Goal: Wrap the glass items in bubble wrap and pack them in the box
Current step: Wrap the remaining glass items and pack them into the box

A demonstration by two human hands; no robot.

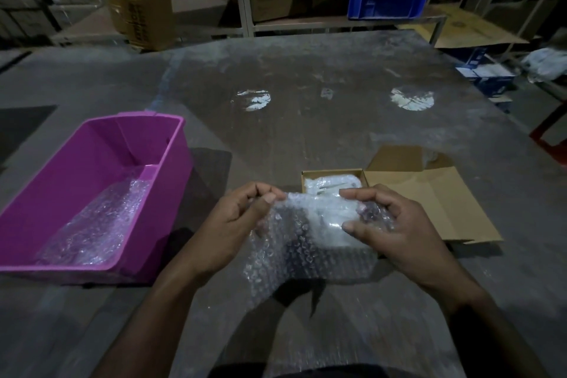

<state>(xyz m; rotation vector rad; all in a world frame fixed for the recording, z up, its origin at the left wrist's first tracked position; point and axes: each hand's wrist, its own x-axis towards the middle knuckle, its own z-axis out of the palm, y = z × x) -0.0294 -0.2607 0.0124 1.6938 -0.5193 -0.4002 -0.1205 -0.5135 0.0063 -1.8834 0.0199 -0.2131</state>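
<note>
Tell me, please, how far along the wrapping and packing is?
Done: one wrapped bundle already lies in the open box. In hand: the left hand and right hand are folding bubble wrap around an item. Left: finishing it and boxing it. The pink bin shows only wrap.

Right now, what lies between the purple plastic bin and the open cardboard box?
In the head view, mostly bare grey table. Nearer the camera, the left hand pinching the bubble wrap sheet sits between the purple plastic bin and open cardboard box.
</note>
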